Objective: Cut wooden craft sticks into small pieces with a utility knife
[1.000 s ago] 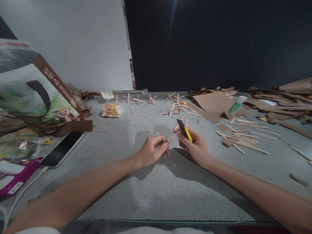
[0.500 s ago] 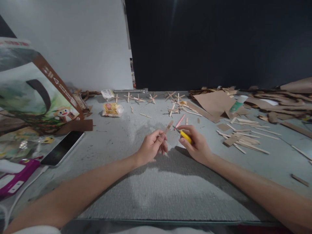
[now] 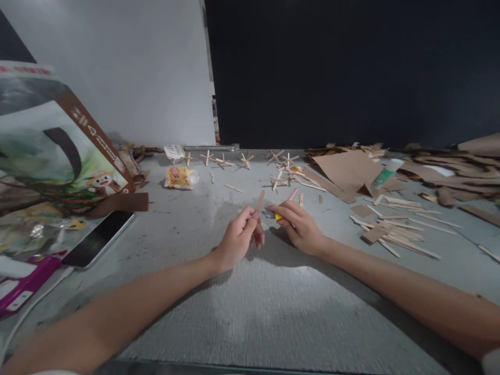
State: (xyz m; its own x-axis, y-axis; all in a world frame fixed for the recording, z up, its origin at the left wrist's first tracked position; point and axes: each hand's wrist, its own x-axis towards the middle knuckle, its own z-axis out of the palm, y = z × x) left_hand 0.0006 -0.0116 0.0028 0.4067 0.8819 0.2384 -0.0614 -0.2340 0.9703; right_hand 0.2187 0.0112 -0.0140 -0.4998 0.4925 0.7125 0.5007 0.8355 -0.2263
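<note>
My left hand is closed in a pinch on a short wooden stick that points up and away over the grey table. My right hand lies just to its right, fingers curled over a yellow utility knife, whose tip shows near the stick's lower end. Both hands hover at the table's middle, almost touching each other.
A printed bag, a phone and a magenta case sit on the left. Stick crosses and a snack packet lie at the back. Loose sticks, cardboard sheets and a glue bottle fill the right.
The knife has tipped down from upright and flat under my right hand. My left hand raised the stick from level to pointing upward, and both hands drew closer.
</note>
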